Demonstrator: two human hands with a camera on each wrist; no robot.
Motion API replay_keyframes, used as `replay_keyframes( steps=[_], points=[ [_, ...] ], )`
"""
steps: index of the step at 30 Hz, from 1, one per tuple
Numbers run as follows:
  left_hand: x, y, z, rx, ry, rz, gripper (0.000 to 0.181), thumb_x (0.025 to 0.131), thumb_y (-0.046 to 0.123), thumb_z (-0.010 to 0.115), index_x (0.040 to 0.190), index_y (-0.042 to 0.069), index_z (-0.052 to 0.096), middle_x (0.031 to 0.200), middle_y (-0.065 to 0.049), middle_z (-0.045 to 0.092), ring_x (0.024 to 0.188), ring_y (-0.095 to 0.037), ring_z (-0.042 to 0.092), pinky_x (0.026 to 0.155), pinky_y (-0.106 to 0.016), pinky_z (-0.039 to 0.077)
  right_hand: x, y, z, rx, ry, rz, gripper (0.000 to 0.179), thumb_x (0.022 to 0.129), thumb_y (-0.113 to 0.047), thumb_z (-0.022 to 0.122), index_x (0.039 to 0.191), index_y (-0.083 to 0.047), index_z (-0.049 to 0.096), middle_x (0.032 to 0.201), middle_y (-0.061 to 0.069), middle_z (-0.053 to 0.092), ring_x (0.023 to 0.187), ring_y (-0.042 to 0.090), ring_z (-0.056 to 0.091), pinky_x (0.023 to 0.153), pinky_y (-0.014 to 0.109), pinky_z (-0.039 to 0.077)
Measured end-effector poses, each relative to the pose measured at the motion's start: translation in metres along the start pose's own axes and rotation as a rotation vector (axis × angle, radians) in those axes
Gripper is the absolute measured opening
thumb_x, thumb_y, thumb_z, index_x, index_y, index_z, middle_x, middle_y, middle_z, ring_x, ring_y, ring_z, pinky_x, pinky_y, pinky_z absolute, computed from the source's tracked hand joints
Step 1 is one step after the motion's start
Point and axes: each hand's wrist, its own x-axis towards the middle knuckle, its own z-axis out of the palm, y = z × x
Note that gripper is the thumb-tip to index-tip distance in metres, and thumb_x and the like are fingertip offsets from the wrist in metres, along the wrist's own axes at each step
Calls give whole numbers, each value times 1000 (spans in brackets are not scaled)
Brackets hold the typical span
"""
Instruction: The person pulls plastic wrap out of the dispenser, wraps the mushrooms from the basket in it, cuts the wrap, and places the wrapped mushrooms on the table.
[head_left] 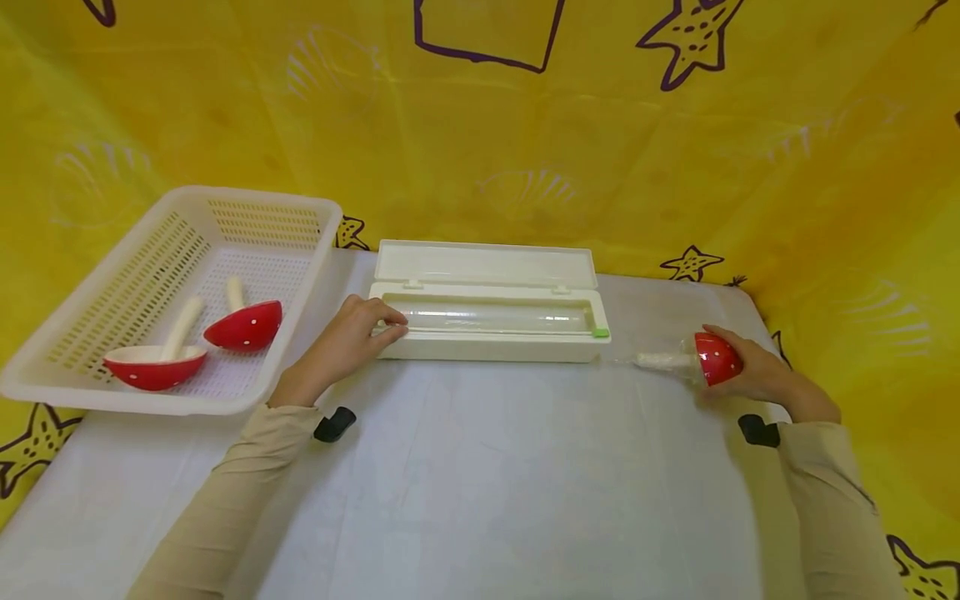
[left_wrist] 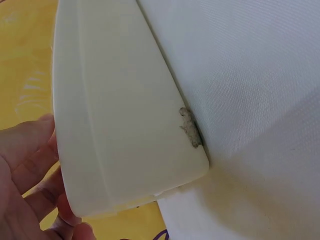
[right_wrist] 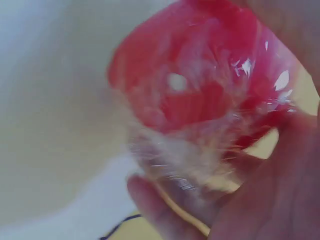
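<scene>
At the left end of a white cling film dispenser (head_left: 487,348), my left hand (head_left: 352,333) holds the box by its upper edge, fingers bent over it. In the left wrist view the thumb and fingers (left_wrist: 30,170) meet that edge. Over on the right, my right hand (head_left: 757,375) grips a red ladle (head_left: 717,358) with white dots by its bowl. Clear film is wrapped round the ladle's bowl and pale handle, which points left toward the dispenser. The right wrist view shows wrinkled film (right_wrist: 185,155) over the red bowl.
The dispenser's lid (head_left: 483,264) stands raised behind a clear roll (head_left: 487,317); a green slider (head_left: 601,332) sits at its right end. A white basket (head_left: 300,350) at left holds two more red ladles (head_left: 243,327). Behind the table hangs a yellow patterned cloth (head_left: 450,150).
</scene>
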Motion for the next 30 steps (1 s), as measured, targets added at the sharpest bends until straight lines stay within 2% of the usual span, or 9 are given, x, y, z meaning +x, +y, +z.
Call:
replay_keyframes(
  steps=[4,9,14,17,20,24,30],
  points=[
    [1,-1,-1,11,11,15,18,93,14,69,103,0,75,100,-14,73,97,-32,51,83,-39,40,0,-11,-5,-23,8,7,120,73,-34,87,156,0,9,143,41,28,119,54,37,95,68,45],
    [3,-3,-1,21,35,41,16,93,12,68,100,0,75,95,-13,74,92,-31,51,81,-38,40,2,-27,-6,-77,40,-17,119,73,-43,86,158,-4,12,143,39,32,118,51,41,95,65,46],
    [5,-4,2,22,57,60,14,93,11,68,99,-1,74,93,-13,74,90,-31,53,81,-40,41,7,-39,-2,-146,98,-18,115,73,-51,83,157,-6,19,148,39,30,129,55,33,102,72,32],
    [7,-5,3,21,70,70,13,93,10,67,98,-1,74,93,-14,73,89,-32,54,81,-42,43,10,-48,2,-165,161,-48,106,76,-50,81,155,-6,25,150,38,30,134,56,28,105,74,24],
    [8,-4,3,24,78,68,13,94,9,67,98,-1,73,92,-15,72,88,-32,53,80,-41,44,13,-62,5,-104,209,-99,91,83,-44,78,151,-3,33,151,34,32,135,53,31,108,71,24],
    [8,-4,3,26,76,46,13,94,10,66,99,-1,72,90,-14,70,87,-31,52,79,-40,43,17,-88,14,29,241,-185,68,91,-35,72,143,-1,47,148,27,44,130,47,43,106,66,34],
    [9,-5,1,18,61,32,15,95,12,65,101,0,72,85,-11,67,87,-30,50,77,-38,41,30,-126,34,89,239,-310,47,91,-26,73,131,-3,60,134,20,60,121,41,54,105,61,42]
  ],
)
